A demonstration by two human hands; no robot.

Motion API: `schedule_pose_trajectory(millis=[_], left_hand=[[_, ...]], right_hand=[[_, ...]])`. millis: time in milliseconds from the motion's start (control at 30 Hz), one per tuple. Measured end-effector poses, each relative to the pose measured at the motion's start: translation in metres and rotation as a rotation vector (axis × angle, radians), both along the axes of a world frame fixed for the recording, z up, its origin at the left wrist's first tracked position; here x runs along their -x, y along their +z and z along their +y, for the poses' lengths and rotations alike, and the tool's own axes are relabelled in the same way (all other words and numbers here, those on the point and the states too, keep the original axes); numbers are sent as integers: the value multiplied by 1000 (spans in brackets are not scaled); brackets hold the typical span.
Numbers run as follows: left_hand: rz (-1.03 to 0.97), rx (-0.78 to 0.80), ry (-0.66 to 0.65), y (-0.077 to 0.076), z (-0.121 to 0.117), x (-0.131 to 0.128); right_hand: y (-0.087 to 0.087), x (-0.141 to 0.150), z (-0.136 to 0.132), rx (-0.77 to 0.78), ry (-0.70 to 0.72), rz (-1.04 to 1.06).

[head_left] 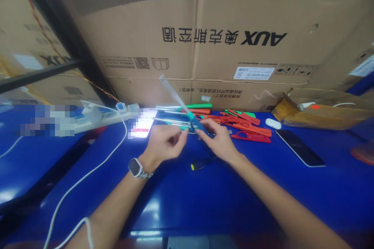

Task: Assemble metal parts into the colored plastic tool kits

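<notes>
My right hand (217, 138) is closed around the blue handle of a screwdriver (200, 124). Its long pale shaft points up and to the left, and a teal collar sits where shaft and handle meet. Close beside the handle, my left hand (166, 142) is pinched, thumb against fingers; what lies between them is too small to make out. A black screwdriver with a yellow end (201, 163) lies on the blue table below my hands. Behind them are a green-handled tool (200, 106) and several red and orange plastic pieces (251, 136), partly overlapping.
A lit phone (145, 122) lies left of my hands, near a white power strip (113, 118) with a trailing white cable (112, 148). To the right are a dark phone (299, 148), a white earbud case (273, 123) and an open cardboard box (315, 118). Large cardboard (210, 11) stands behind.
</notes>
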State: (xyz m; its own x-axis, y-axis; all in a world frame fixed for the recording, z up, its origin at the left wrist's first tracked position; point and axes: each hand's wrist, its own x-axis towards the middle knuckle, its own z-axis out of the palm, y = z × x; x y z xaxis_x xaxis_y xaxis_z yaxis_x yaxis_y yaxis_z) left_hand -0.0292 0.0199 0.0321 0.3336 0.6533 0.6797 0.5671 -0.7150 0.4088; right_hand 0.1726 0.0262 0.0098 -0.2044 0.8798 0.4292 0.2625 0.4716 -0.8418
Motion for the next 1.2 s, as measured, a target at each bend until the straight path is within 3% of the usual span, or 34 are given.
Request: schedule_pose_trajectory(millis=[100,267,433,567,700,900,1033,1200], left_hand=[[54,-132,-37,6,-4,3],[247,34,-200,4,1,-9],[278,276,-225,-8,10,-5],[303,359,-192,-15,14,1],[339,417,-175,-18,17,2],[365,392,-153,-17,19,4],[322,343,-128,-16,21,2],[267,314,-119,-16,23,1]], right_hand=[[-6,-4,-2,-128,15,-352],[-14,-1,-5,-176,59,-658],[-14,-1,-3,-143,114,-700],[-14,-3,-1,-134,150,-681],[-3,-10,-8,-185,93,-610],[20,-24,-43,-260,201,-829],[12,-21,-52,-254,197,-951],[9,-21,-42,-312,176,-936]])
